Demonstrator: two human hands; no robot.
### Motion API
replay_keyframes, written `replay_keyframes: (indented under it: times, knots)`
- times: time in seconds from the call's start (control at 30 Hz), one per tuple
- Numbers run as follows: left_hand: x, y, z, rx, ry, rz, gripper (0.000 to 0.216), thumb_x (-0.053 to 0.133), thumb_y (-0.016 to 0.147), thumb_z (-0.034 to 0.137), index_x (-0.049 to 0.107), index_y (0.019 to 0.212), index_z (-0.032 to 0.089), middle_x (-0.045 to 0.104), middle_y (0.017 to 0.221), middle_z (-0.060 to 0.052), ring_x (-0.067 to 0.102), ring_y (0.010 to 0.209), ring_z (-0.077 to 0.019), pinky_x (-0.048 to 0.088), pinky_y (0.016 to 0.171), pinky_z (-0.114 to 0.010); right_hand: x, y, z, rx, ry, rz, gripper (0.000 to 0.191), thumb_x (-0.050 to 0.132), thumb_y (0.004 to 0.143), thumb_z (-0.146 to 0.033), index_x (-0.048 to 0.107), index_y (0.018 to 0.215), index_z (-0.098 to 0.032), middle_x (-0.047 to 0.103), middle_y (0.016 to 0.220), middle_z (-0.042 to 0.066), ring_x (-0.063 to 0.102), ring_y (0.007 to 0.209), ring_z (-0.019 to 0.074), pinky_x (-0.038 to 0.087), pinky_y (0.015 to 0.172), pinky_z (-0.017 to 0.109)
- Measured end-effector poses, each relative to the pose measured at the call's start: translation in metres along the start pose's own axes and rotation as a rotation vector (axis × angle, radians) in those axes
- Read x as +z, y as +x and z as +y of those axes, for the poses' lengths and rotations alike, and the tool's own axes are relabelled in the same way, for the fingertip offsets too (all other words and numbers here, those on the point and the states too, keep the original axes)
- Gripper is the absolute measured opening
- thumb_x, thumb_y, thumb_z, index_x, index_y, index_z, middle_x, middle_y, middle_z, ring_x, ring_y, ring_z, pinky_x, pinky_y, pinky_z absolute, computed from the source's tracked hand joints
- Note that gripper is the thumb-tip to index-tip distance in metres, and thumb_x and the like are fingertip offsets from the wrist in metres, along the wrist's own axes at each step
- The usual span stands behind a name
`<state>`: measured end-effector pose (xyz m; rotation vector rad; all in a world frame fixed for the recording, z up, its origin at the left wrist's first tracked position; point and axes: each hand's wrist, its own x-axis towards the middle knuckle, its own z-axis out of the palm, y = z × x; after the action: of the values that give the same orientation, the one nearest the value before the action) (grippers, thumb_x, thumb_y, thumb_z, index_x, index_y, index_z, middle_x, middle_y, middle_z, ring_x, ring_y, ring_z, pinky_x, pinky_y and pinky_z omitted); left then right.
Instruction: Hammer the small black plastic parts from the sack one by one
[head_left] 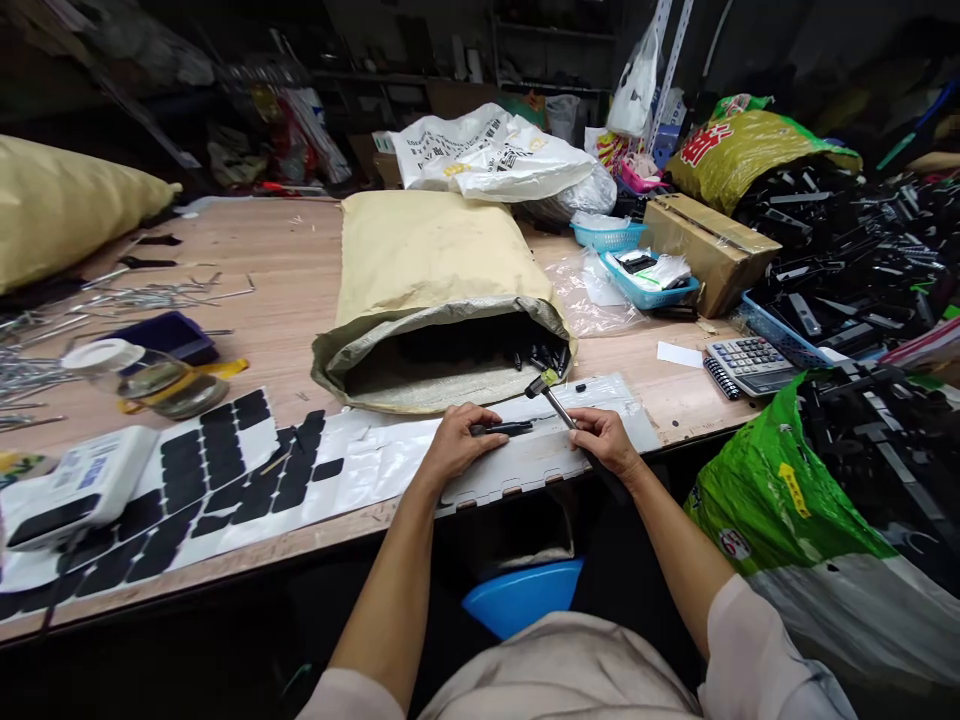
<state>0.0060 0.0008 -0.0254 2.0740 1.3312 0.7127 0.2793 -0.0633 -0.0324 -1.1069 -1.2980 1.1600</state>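
Note:
My left hand (459, 447) is closed on a slim black part (516, 429), which lies over a white board (622, 408) at the table's front edge. In my right hand (606, 438) is a small hammer (559, 405) with a metal shaft. Its head, with a yellow-green end, is raised a little above the board, up and right of the black part. Just behind both hands lies a large yellowish sack (439, 250), its mouth facing me. Several small black pieces (551, 357) sit inside that mouth on the right. My fingers hide part of the black part.
Left are sheets of black pads (292, 470), a white box-like device (90, 485), a clear bottle (165, 385) and metal rods (172, 295). Right are a calculator (750, 362), blue baskets (649, 285), a cardboard box (712, 250) and a green sack (787, 480) of black parts.

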Motion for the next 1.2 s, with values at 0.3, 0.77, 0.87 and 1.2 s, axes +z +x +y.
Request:
replay_keyframes:
  times: [0.3, 0.77, 0.87, 1.2]
  knots:
    - [0.006, 0.003, -0.001, 0.000, 0.005, 0.030, 0.023, 0.081, 0.071, 0.042, 0.077, 0.086, 0.025, 0.066, 0.089, -0.002, 0.053, 0.094, -0.0238, 0.041, 0.086, -0.036, 0.010, -0.003, -0.016, -0.094, -0.290, -0.148, 0.037, 0.064, 0.075, -0.021, 0.077, 0.109, -0.015, 0.053, 0.059, -0.003, 0.045, 0.052, 0.0111, 0.037, 0.051, 0.023]
    - [0.006, 0.002, 0.004, -0.036, 0.016, 0.056, 0.018, 0.082, 0.069, 0.038, 0.074, 0.077, 0.024, 0.065, 0.081, -0.001, 0.053, 0.090, -0.0219, 0.041, 0.083, -0.034, 0.025, -0.001, -0.029, -0.170, -0.467, -0.224, 0.038, 0.063, 0.076, -0.018, 0.078, 0.110, -0.016, 0.055, 0.059, -0.003, 0.040, 0.053, 0.0106, 0.033, 0.052, 0.023]
    - [0.008, 0.003, 0.002, -0.017, 0.031, 0.071, 0.018, 0.083, 0.070, 0.037, 0.077, 0.082, 0.025, 0.068, 0.084, -0.001, 0.055, 0.091, -0.0220, 0.041, 0.084, -0.035, 0.019, -0.002, -0.029, -0.173, -0.425, -0.186, 0.038, 0.063, 0.076, -0.019, 0.078, 0.111, -0.017, 0.060, 0.064, -0.002, 0.042, 0.054, 0.0117, 0.034, 0.053, 0.024]
    - [0.009, 0.000, 0.002, -0.003, 0.040, 0.077, 0.019, 0.080, 0.073, 0.040, 0.078, 0.085, 0.025, 0.068, 0.084, -0.001, 0.054, 0.089, -0.0215, 0.041, 0.084, -0.034, 0.008, -0.003, -0.015, -0.046, -0.268, -0.146, 0.035, 0.066, 0.075, -0.022, 0.078, 0.107, -0.016, 0.064, 0.064, -0.001, 0.052, 0.053, 0.0128, 0.041, 0.053, 0.025]
